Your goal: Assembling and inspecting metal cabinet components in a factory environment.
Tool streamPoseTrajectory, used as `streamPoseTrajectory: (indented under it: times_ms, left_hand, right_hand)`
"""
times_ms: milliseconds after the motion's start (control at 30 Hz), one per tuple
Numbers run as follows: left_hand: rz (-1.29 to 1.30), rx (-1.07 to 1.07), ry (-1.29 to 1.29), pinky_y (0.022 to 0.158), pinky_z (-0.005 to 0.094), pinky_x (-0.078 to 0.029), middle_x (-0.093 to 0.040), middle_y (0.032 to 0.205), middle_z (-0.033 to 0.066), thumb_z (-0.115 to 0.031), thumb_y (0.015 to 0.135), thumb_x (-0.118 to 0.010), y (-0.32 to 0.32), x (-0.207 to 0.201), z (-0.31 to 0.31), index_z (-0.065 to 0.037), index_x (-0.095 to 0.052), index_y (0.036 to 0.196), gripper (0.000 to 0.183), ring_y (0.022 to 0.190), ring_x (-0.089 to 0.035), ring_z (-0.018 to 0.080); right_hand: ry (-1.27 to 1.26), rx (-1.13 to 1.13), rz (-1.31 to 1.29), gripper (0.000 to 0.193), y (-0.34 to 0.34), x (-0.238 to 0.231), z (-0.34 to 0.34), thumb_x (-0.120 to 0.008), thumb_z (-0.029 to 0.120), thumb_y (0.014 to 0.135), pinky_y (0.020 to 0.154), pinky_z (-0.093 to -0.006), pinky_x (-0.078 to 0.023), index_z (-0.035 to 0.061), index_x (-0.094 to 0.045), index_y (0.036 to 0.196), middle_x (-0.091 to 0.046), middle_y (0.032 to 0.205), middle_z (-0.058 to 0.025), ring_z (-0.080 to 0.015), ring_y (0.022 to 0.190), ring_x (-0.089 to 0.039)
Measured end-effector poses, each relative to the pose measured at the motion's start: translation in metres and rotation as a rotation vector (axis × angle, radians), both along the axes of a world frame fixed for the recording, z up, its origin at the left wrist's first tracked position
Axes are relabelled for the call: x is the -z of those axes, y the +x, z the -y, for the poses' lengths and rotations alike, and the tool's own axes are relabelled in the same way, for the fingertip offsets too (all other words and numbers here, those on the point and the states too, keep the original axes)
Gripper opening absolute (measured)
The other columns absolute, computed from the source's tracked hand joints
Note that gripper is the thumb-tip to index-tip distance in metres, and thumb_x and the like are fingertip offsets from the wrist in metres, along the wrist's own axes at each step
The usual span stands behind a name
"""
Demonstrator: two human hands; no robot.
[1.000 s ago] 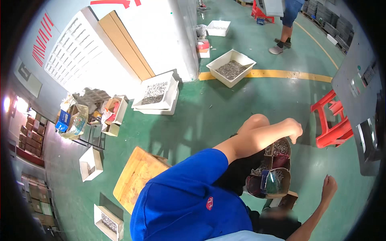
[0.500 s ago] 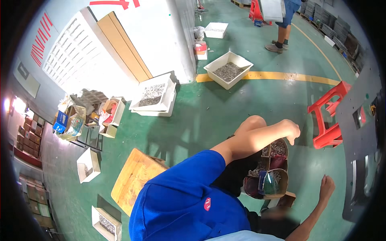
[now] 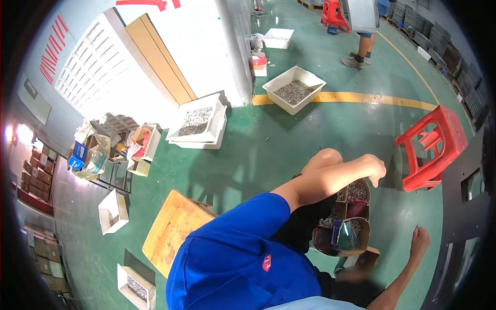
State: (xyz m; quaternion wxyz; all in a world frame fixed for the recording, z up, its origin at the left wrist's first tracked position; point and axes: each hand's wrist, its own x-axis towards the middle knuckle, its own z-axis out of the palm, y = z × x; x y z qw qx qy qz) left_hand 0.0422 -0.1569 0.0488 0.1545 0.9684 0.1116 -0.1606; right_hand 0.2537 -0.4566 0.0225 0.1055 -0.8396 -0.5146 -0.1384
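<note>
My left hand (image 3: 374, 168) reaches out from a blue sleeve (image 3: 243, 258) over my bare knee (image 3: 324, 157). Its fingers are curled, and whether it holds something small is unclear. Just below it on the floor sits a brown cardboard box (image 3: 368, 254) split into compartments, with small metal parts and a clear plastic bag (image 3: 345, 235) inside. My right hand (image 3: 418, 240) is lower right, closed in a fist, apart from the box and close to a dark metal panel (image 3: 465, 206).
A red plastic stool (image 3: 431, 147) stands right of my left hand. White tubs of metal parts (image 3: 293, 89) (image 3: 199, 121) sit on the green floor by a white wall. A wooden board (image 3: 173, 230) lies at lower left. Another person (image 3: 361, 36) stands far back.
Both hands keep about the same pose. The view has turned a little, so the stool and tubs sit elsewhere in the picture, and the person at the back has shifted left.
</note>
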Motion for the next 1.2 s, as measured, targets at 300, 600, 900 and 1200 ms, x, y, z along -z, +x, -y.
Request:
streamPoseTrajectory:
  times_ms: [300,600,900,1200]
  left_hand:
    - [0.008,-0.016,0.013,0.081,0.0409,-0.048,-0.06,0.112,0.0089,-0.042,0.075,-0.064,0.003,0.007,-0.001,-0.01,-0.065,0.104,0.043,0.102,-0.057,0.0271]
    - [-0.008,0.009,0.027,0.08,0.041,-0.048,-0.061,0.109,0.009,-0.041,0.075,-0.064,0.004,0.007,-0.001,-0.01,-0.063,0.106,0.043,0.101,-0.057,0.0271]
    - [-0.007,-0.001,0.02,0.079,0.0412,-0.049,-0.06,0.111,0.0074,-0.041,0.075,-0.064,0.003,0.009,-0.002,-0.013,-0.063,0.107,0.043,0.102,-0.057,0.0262]
    - [0.055,-0.001,0.005,0.08,0.0412,-0.048,-0.06,0.111,0.0073,-0.041,0.074,-0.064,0.001,0.014,-0.004,-0.012,-0.062,0.108,0.044,0.103,-0.056,0.0255]
  right_hand:
    - [0.036,-0.029,0.064,0.034,0.005,0.005,0.002,-0.051,0.015,0.087,0.051,-0.0415,-0.032,-0.0024,-0.037,0.061,-0.036,0.058,-0.0186,-0.0325,0.051,-0.037]
    - [0.04,-0.019,0.037,0.034,0.003,0.002,0.003,-0.052,0.015,0.086,0.05,-0.0406,-0.032,-0.0029,-0.036,0.061,-0.037,0.058,-0.019,-0.0325,0.05,-0.037]
    - [0.039,-0.018,0.013,0.034,0.004,0.003,0.003,-0.051,0.015,0.086,0.051,-0.0416,-0.031,-0.0035,-0.036,0.062,-0.037,0.057,-0.0196,-0.0334,0.051,-0.038]
    - [0.076,-0.026,0.016,0.033,0.006,0.005,0.004,-0.051,0.017,0.086,0.052,-0.0428,-0.032,-0.0022,-0.039,0.062,-0.041,0.059,-0.0198,-0.0353,0.053,-0.042]
